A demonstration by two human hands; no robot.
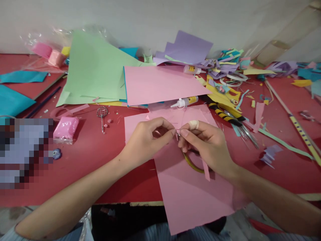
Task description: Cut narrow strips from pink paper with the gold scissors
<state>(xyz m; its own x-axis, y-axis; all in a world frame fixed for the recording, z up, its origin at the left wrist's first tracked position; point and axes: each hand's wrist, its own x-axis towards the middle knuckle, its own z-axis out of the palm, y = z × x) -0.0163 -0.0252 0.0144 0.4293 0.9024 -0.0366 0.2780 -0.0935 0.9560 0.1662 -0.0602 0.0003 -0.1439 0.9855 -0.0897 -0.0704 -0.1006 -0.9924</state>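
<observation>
My left hand [150, 137] and my right hand [209, 139] meet fingertip to fingertip, both pinching a narrow pink paper strip. One end of that strip [206, 171] hangs out below my right palm; the part between my fingers is mostly hidden. A bandage [193, 125] wraps one right finger. Under my right hand shows the yellow handle of a tool, perhaps scissors [193, 164], partly covered. Below both hands lies a large pink paper sheet [185, 201], its near end overhanging the table edge.
Two glue bottles [188, 101] lie ahead, one on pink-and-blue paper [160, 83]. Black-and-yellow-handled tools [227, 113] sit right, near paper scraps [225, 63]. Left are green paper [95, 70], a pink clay packet [66, 129] and a small wire whisk-like item [102, 115].
</observation>
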